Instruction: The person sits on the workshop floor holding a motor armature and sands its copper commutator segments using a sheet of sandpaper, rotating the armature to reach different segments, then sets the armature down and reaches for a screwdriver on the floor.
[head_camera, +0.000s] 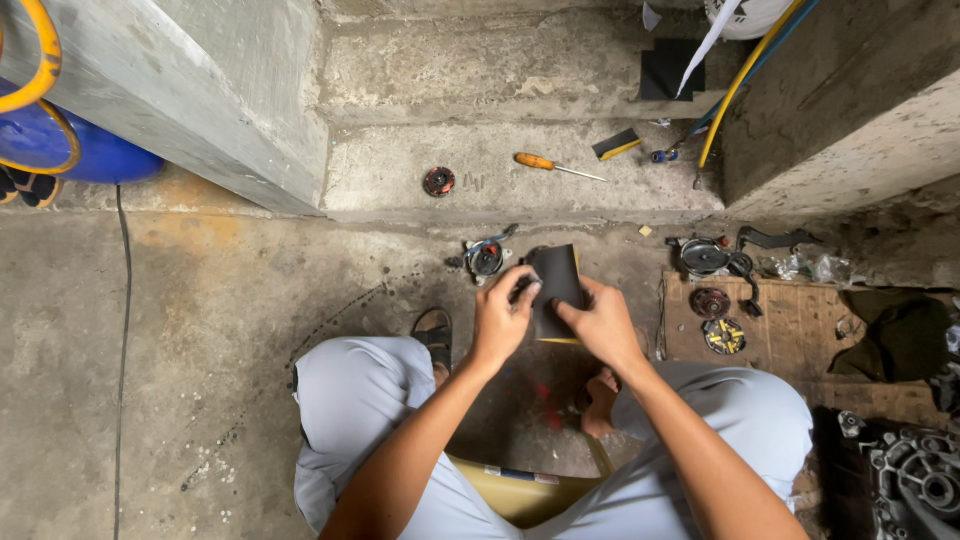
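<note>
Black and matte, the sheet of sandpaper (556, 285) sits at the centre of the frame, held above the concrete floor (200, 330) between the person's knees. It is a flat rectangle with a thin yellow edge showing at its lower side. Its long axis runs up and down the picture, tilted slightly, with the top end pointing toward the concrete step (500, 170) at the upper middle.

Curled around the sheet's left edge, the left hand (503, 318) pinches it with thumb and fingertips. At the lower right of the sheet, the right hand (603, 325) grips it too, fingers bent over the black face and thumb pressing on it. Both hands are closed on the sheet, neither spread wide.

An orange-handled screwdriver (555, 166) lies on the step, well apart from the hands.
</note>
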